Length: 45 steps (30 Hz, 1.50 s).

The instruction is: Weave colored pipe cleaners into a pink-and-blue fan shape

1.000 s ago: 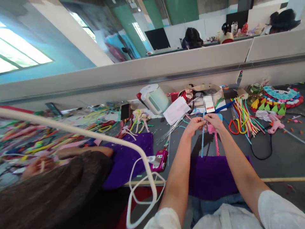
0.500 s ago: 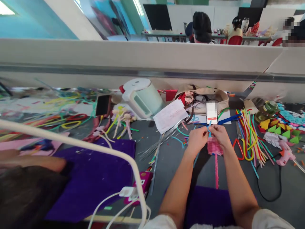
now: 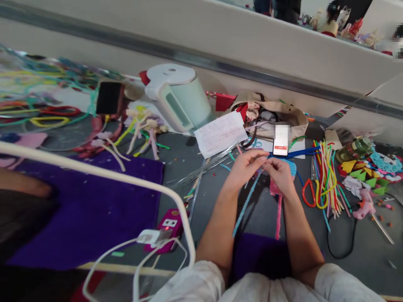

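Observation:
My left hand (image 3: 247,168) and my right hand (image 3: 280,173) meet with their fingertips pinched together above the grey table. A light-blue pipe cleaner (image 3: 247,206) hangs down from my fingers toward me. Under and behind my right hand shows a flat piece made of rows of pipe cleaner, with a blue part (image 3: 289,167) and a pink part (image 3: 275,188). A pink pipe cleaner tail (image 3: 278,220) runs from its near end. My fingers hide the exact spot where the blue strand is gripped. Just beyond my hands stands a phone (image 3: 280,140) with a lit screen.
Scissors (image 3: 309,193) and a bundle of colored pipe cleaners (image 3: 330,176) lie to the right, near a pink glue gun (image 3: 365,205). A kettle (image 3: 179,98) and a written paper (image 3: 220,134) are at left. A white tube frame (image 3: 126,172) crosses beside a power strip (image 3: 171,228).
The view has tilted down and turned. My hands have shifted against the woven piece, and a long blue pipe cleaner now hangs in plain sight between my forearms. The piece's blue part now shows.

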{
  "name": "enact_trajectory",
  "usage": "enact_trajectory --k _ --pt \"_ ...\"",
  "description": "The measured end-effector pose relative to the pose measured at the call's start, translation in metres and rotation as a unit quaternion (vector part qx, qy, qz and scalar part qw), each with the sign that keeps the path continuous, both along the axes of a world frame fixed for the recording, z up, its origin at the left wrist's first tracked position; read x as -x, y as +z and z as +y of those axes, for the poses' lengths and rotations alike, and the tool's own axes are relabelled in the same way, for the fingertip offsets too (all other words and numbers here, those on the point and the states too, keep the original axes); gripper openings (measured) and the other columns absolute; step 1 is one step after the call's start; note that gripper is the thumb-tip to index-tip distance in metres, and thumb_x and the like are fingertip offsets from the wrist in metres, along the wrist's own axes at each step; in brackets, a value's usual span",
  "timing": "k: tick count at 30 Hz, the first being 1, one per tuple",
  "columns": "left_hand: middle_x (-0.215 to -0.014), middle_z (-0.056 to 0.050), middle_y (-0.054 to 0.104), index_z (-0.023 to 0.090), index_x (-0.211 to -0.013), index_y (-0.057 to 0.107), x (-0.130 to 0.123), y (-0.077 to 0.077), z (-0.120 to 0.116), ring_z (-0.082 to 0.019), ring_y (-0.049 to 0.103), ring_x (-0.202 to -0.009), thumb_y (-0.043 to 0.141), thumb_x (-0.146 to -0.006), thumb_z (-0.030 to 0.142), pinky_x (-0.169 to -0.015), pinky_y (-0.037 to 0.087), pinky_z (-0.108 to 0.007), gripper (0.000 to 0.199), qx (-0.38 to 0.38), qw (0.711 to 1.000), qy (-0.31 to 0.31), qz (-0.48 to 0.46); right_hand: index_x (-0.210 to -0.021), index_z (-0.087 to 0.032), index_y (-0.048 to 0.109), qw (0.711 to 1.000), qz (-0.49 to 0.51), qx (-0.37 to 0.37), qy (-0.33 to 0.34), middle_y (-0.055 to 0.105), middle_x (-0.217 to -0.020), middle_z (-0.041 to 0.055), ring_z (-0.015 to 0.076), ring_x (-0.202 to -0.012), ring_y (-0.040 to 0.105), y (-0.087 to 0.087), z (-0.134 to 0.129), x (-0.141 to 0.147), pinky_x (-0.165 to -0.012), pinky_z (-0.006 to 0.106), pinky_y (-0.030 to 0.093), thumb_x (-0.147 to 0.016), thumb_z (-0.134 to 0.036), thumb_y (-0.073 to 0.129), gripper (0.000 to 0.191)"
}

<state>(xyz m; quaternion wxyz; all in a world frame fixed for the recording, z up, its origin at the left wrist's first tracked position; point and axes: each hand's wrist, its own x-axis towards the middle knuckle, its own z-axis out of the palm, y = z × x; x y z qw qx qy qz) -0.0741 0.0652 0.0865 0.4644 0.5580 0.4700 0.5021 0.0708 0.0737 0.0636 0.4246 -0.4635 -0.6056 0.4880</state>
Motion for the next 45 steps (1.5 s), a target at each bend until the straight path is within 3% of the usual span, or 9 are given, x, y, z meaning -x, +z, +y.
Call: enact_trajectory --k 6,11,15,20,28,35,40,43,45 --pt "-0.068 0.002 0.059 0.019 -0.098 0.069 0.03 0.008 -0.002 -0.008 0.053 -0.05 0.077 -0.072 0.028 -0.045 0.041 -0.019 0.029 -0.018 0.974 0.159 -0.161 -0.093 -0.021 0.07 0.999 -0.017 -0.04 0.032 0.067 -0.084 0.0031 0.0159 -0.072 0.055 0.014 -0.002 0.012 -0.067 0.027 0.044 -0.082 -0.042 0.06 0.026" --pt "-0.071 0.003 0.059 0.018 -0.098 0.066 0.071 0.001 0.0 -0.005 0.053 -0.049 0.072 -0.079 0.032 -0.045 0.044 -0.017 0.024 -0.047 0.9 0.29 -0.321 -0.095 -0.017 0.069 0.992 -0.079 -0.059 -0.078 0.066 -0.076 0.003 0.0167 -0.072 0.057 -0.004 0.025 -0.011 -0.067 0.028 0.044 -0.082 -0.039 0.06 0.027" --pt "-0.067 0.004 0.057 0.017 -0.092 0.065 0.079 0.004 -0.002 -0.003 0.053 -0.046 0.066 -0.083 0.025 -0.044 0.042 -0.014 0.013 0.011 0.874 0.275 -0.401 -0.093 -0.02 0.069 0.975 -0.201 -0.091 -0.024 0.07 -0.086 0.0049 0.0188 -0.078 0.061 -0.026 0.036 -0.003 -0.074 0.03 0.045 -0.083 -0.03 0.059 0.018" --pt "-0.06 0.004 0.06 0.018 -0.081 0.065 0.072 0.023 -0.009 -0.005 0.055 -0.045 0.076 -0.072 0.022 -0.042 0.043 -0.016 0.015 0.043 0.837 0.299 -0.457 -0.095 -0.018 0.069 0.915 -0.377 -0.12 0.08 0.068 -0.096 0.0087 0.0213 -0.089 0.06 -0.039 0.036 0.026 -0.081 0.032 0.043 -0.086 -0.021 0.057 0.016" --pt "-0.055 0.005 0.059 0.019 -0.075 0.065 0.075 0.036 -0.015 -0.004 0.053 -0.042 0.074 -0.073 0.019 -0.041 0.042 -0.014 0.009 0.067 0.806 0.3 -0.507 -0.089 -0.02 0.069 0.915 -0.355 -0.142 0.126 0.064 -0.088 0.0038 0.0178 -0.084 0.057 -0.048 0.028 0.028 -0.08 0.029 0.042 -0.087 -0.015 0.052 0.018" --pt "-0.053 0.005 0.058 0.018 -0.074 0.063 0.077 0.049 -0.022 -0.002 0.05 -0.04 0.063 -0.085 0.018 -0.04 0.042 -0.01 0.011 0.086 0.75 0.304 -0.582 -0.087 -0.022 0.072 0.874 -0.37 -0.205 0.239 0.058 -0.099 0.0068 0.0203 -0.101 0.051 -0.049 0.009 0.03 -0.088 0.032 0.041 -0.081 -0.004 0.055 0.025" --pt "-0.057 0.005 0.06 0.018 -0.078 0.064 0.082 0.049 -0.024 -0.001 0.052 -0.042 0.059 -0.089 0.017 -0.043 0.043 -0.009 0.012 0.07 0.736 0.301 -0.602 -0.08 -0.021 0.07 0.935 -0.222 -0.164 0.223 0.062 -0.09 0.0033 0.0171 -0.092 0.056 -0.04 0.009 0.035 -0.084 0.03 0.044 -0.082 -0.012 0.061 0.013" --pt "-0.058 0.006 0.06 0.017 -0.083 0.065 0.076 0.046 -0.019 -0.001 0.053 -0.042 0.057 -0.091 0.016 -0.042 0.041 -0.009 0.012 0.068 0.735 0.306 -0.601 -0.082 -0.021 0.069 0.99 -0.015 -0.109 0.09 0.066 -0.085 0.0006 0.0138 -0.079 0.059 -0.028 0.016 0.028 -0.073 0.027 0.046 -0.082 -0.023 0.065 0.005" --pt "-0.058 0.005 0.061 0.016 -0.086 0.065 0.066 0.043 -0.012 -0.002 0.054 -0.043 0.054 -0.093 0.016 -0.04 0.04 -0.01 0.013 0.086 0.737 0.293 -0.603 -0.083 -0.02 0.068 0.994 0.094 -0.062 -0.016 0.068 -0.082 -0.0002 0.0123 -0.071 0.059 -0.023 0.021 0.021 -0.064 0.024 0.045 -0.08 -0.031 0.069 0.011"
